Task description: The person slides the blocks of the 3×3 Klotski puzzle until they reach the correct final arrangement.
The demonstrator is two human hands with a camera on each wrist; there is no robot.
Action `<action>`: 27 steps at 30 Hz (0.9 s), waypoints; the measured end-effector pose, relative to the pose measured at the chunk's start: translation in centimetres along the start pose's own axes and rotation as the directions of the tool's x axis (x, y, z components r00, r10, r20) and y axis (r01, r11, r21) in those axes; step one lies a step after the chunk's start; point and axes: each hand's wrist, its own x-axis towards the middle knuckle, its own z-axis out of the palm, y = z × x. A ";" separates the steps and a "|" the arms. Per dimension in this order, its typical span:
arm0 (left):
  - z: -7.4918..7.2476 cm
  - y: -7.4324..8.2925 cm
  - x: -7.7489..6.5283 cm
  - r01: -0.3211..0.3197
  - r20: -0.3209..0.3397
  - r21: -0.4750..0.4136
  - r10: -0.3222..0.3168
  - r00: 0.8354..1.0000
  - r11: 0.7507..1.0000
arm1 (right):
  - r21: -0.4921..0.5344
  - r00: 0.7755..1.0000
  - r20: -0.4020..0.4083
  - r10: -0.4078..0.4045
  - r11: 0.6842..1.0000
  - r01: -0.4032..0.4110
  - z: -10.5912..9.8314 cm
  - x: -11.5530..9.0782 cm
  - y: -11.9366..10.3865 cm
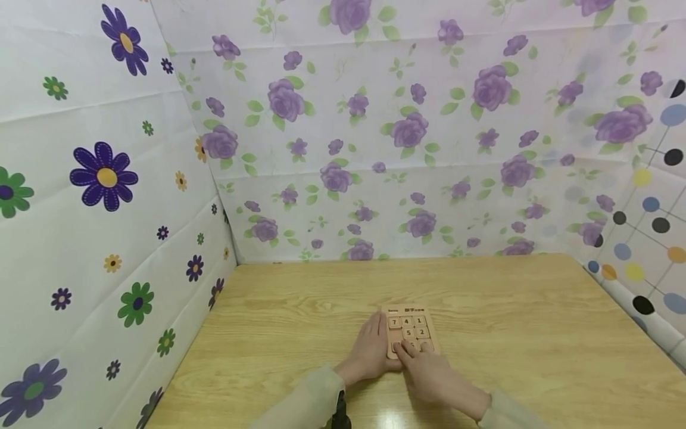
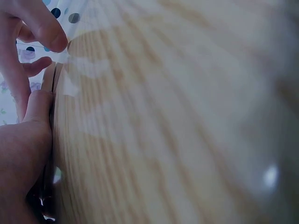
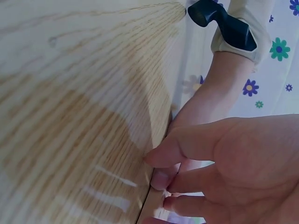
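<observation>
A wooden sliding number puzzle (image 1: 395, 334) lies on the table in the head view. Its top row reads 7, 4, 1; the middle row has a gap at the left, then 5 and 2. Along the puzzle's left side rests my left hand (image 1: 370, 347), fingers extended and thumb across the near edge. My right hand (image 1: 431, 374) reaches in from the near right, its fingertips on the bottom row of tiles, which they partly cover. In the right wrist view the fingers of the right hand (image 3: 233, 163) are slightly bent, with the left thumb (image 3: 162, 179) beside them.
The wood-grain table (image 1: 300, 304) extends around the puzzle on all sides. Flowered cloth (image 1: 332, 137) hangs behind it, another flowered cloth (image 1: 80, 238) at the left, and a dotted cloth (image 1: 648, 232) at the right. A dark device (image 1: 340, 414) sits at the left sleeve.
</observation>
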 end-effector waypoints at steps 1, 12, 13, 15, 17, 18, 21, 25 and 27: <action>-0.1 0.0 0.0 -0.001 0.000 0.002 0.001 1.000 1.000 | 0.007 1.000 0.003 -0.003 1.000 0.003 -0.1 -0.1 0.0; -0.1 0.1 0.1 0.003 0.009 0.015 -0.003 1.000 1.000 | 0.002 0.999 -0.012 -0.042 0.999 0.042 0.1 -0.6 0.5; -0.1 0.1 0.1 0.005 0.009 0.008 -0.005 1.000 1.000 | -0.003 0.999 -0.011 -0.044 0.999 0.044 0.1 -0.6 0.5; 0.0 0.1 0.1 0.005 0.008 0.004 -0.006 1.000 1.000 | -0.008 0.999 -0.011 -0.046 0.999 0.046 0.2 -0.6 0.5; 0.0 0.0 0.1 0.006 0.010 0.003 -0.006 1.000 1.000 | -0.005 0.999 -0.012 -0.046 0.999 0.046 0.1 -0.7 0.6; 0.0 0.0 0.1 0.004 0.005 0.001 -0.004 1.000 1.000 | 0.003 0.999 -0.011 -0.043 0.999 0.043 0.1 -0.7 0.6; 0.0 0.0 0.1 -0.002 -0.011 -0.008 0.002 1.000 1.000 | 0.011 0.999 -0.015 -0.043 0.999 0.043 -0.2 -0.6 0.6; 0.0 0.0 0.1 -0.010 -0.031 -0.018 0.010 0.999 1.000 | 0.019 0.999 -0.026 -0.040 0.999 0.040 -0.6 -0.3 0.9; 0.1 -0.1 0.1 -0.017 -0.045 -0.022 0.017 0.999 1.000 | 0.020 0.998 -0.039 -0.047 0.999 0.047 -0.7 -0.1 1.1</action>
